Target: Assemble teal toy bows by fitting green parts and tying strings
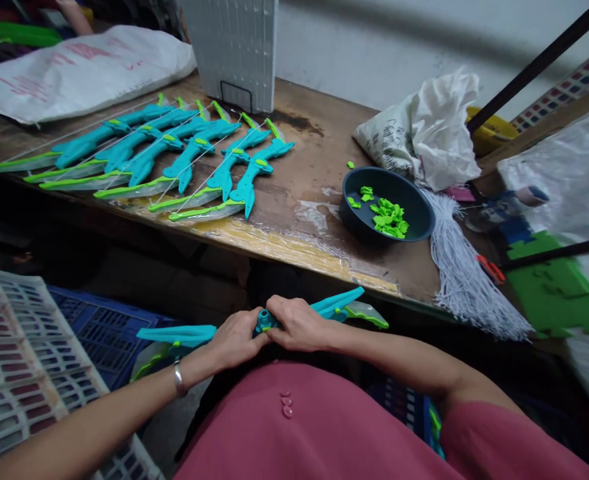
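Left grip (237, 339): clasped around the left part of a turquoise bow (265, 321), near its middle; a silver bracelet (178, 377) circled the wrist.
Right grip (297, 324): clasped around the same bow, just right of its middle, fingers bent over it.
Turquoise bow: lay crosswise in front of the pink shirt (319, 420), below the front edge of the counter (319, 143); its limbs stuck out on both sides, and a round turquoise part showed between the hands.
Row of bows (189, 157): six similar bows lay slanted side by side on the counter's left half, green along their edges, with white strings.
Basin (353, 225): stood dark and round on the counter's right half.
Green pieces (390, 219): most were heaped in the basin, a few apart from the heap; one loose piece (350, 165) lay on the counter behind the rim.
String bundle (457, 267): lay white just right of the basin, ends fanned toward the front edge.
Sacks: a flat white sack (84, 70) lay behind the row at left; a crumpled printed sack (390, 137) sat behind the basin.
Metal panel (234, 53): stood upright behind the row.
Crates: a white crate (19, 357) stood at lower left, a blue crate (97, 333) beside it.
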The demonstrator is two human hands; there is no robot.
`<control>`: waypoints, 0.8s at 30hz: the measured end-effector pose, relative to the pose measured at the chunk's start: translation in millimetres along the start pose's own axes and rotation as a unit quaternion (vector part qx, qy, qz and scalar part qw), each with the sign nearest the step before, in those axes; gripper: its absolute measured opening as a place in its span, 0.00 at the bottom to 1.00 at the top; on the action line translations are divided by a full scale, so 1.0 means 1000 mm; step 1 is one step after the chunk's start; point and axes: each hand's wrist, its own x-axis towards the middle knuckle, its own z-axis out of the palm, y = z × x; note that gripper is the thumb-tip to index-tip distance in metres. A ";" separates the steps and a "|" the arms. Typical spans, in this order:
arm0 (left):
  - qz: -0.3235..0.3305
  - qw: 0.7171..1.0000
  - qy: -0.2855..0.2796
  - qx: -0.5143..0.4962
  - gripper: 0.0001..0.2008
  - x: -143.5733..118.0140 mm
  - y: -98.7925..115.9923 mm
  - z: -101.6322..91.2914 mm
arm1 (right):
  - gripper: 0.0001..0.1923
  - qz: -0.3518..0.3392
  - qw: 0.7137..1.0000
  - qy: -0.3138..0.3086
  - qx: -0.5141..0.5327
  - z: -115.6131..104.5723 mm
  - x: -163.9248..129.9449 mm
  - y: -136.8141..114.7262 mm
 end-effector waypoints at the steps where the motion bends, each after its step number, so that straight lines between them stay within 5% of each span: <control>1: 0.001 1.000 -0.003 0.003 0.15 0.002 0.000 0.001 | 0.07 0.003 1.000 -0.001 -0.002 0.002 0.000 0.002; 9: 0.052 0.996 -0.072 -0.001 0.18 0.014 -0.007 0.002 | 0.13 0.001 0.999 -0.028 -0.041 0.000 -0.003 0.008; 13: 0.068 0.993 -0.099 0.001 0.15 0.014 -0.012 0.003 | 0.14 -0.065 0.995 -0.033 -0.062 -0.020 -0.013 0.005; 15: 0.060 0.994 -0.096 0.000 0.13 0.010 -0.016 0.003 | 0.14 -0.124 0.992 0.010 -0.010 -0.038 -0.026 0.015; 17: 0.047 0.994 -0.095 -0.009 0.12 0.006 -0.022 0.003 | 0.12 -0.116 0.983 0.129 0.066 -0.060 -0.046 0.041; 19: 0.040 0.994 -0.102 -0.030 0.12 0.001 -0.029 0.000 | 0.13 0.033 0.947 0.308 0.078 -0.081 -0.074 0.083; 21: 0.031 0.993 -0.098 -0.052 0.13 -0.004 -0.036 -0.006 | 0.17 0.298 0.834 0.465 -0.012 -0.098 -0.108 0.133; 24: 0.015 0.996 -0.050 -0.072 0.14 -0.010 -0.040 -0.016 | 0.18 0.448 0.746 0.488 -0.056 -0.104 -0.154 0.203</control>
